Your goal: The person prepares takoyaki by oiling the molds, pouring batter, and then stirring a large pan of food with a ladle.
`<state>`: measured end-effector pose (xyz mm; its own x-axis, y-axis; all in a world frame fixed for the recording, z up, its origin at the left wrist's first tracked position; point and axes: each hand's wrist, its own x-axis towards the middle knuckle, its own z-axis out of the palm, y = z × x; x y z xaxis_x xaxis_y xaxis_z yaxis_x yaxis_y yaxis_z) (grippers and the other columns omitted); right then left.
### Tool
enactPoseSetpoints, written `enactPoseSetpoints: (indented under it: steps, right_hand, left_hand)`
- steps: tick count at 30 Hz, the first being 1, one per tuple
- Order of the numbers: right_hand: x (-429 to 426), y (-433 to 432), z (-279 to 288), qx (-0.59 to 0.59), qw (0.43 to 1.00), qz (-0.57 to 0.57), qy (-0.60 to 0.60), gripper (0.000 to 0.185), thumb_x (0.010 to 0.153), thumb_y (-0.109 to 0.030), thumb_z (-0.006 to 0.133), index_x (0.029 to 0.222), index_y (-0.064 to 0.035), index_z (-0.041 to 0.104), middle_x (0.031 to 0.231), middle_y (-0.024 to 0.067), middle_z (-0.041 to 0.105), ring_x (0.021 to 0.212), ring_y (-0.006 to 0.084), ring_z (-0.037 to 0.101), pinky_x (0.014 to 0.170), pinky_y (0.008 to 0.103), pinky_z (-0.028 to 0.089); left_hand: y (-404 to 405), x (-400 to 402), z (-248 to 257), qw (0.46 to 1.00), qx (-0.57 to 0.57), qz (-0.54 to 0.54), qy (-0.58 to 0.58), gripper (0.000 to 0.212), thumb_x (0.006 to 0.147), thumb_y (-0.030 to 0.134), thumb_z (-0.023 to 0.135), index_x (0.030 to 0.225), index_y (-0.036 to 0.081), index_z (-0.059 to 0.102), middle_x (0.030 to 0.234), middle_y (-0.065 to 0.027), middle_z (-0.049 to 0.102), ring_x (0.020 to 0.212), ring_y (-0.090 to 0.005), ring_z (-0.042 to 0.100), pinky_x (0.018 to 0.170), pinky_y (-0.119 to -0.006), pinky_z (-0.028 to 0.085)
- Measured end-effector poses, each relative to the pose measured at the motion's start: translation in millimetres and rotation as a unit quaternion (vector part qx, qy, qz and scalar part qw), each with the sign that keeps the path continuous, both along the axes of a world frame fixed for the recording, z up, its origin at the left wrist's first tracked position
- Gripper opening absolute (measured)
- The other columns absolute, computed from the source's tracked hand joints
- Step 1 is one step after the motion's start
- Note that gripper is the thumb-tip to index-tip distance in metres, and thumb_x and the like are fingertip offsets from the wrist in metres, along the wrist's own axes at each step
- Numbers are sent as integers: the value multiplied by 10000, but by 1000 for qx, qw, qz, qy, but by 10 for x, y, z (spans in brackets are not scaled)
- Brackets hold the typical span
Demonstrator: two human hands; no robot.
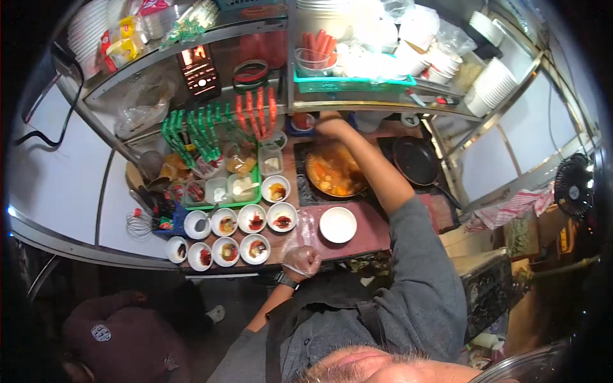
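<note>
My right hand (333,125) reaches over the far edge of a pan (335,195) of bubbling orange-red stew (337,172), beside a small tub of red contents (302,121). Its fingers are blurred and partly hidden under the shelf edge, so what it holds cannot be told. My left hand (302,262), in a clear plastic glove, is curled at the counter's front edge with nothing visible in it. A white bowl (338,225) stands on the red mat (373,234) between pan and body. To the left, several white bowls (256,249) contain dark red and yellowish seasonings.
A black frying pan (415,160) sits at the right. Green and red sachet strips (191,136) hang from the shelf (345,106) above the counter. A green tray (260,184) holds tubs. A whisk (139,225) lies at the left. Another person (124,335) is at the lower left.
</note>
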<state>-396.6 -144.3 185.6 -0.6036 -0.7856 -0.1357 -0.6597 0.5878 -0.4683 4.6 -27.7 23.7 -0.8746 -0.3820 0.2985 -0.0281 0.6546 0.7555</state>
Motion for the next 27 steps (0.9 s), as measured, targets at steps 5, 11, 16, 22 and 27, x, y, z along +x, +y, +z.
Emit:
enactPoseSetpoints:
  steps: [5,11,16,22,27]
  right_hand:
    - [662,1993,-234,152,988,21,8,740,789,-287,833,1387,-5,500,1304,283,599,1264,428,558,1046,446,487]
    - [1302,2835,-412,84,991,-74,76,475,756,-190,820,1138,-26,589,1121,216,676,1072,429,643,895,515,533]
    - [1329,2771,-557,-39,968,-146,202,277,859,-56,663,1119,-47,568,1109,247,657,979,446,668,793,532,545]
    - [1300,2567,-224,-9,973,-183,143,250,883,-150,650,1111,-48,653,1007,268,704,945,459,684,830,532,548]
    - [1144,2146,-353,-32,982,-147,112,284,829,-118,659,1092,-15,693,1000,288,704,982,447,680,838,515,546]
  left_hand:
    - [23,75,32,1000,6,22,-8,167,819,278,701,744,129,687,700,-92,680,612,-310,665,567,-436,531]
    - [53,83,91,1000,10,26,1,205,803,233,694,685,81,624,628,-151,613,569,-364,619,534,-468,481]
    - [33,67,41,998,-52,7,28,187,833,195,674,713,68,609,656,-164,603,596,-373,610,554,-478,478]
    - [32,112,-16,994,-97,20,54,206,841,203,678,709,71,593,647,-163,589,598,-378,604,560,-490,470]
    - [61,130,25,997,-71,23,31,184,847,225,674,733,86,635,659,-145,616,582,-358,612,555,-473,485]
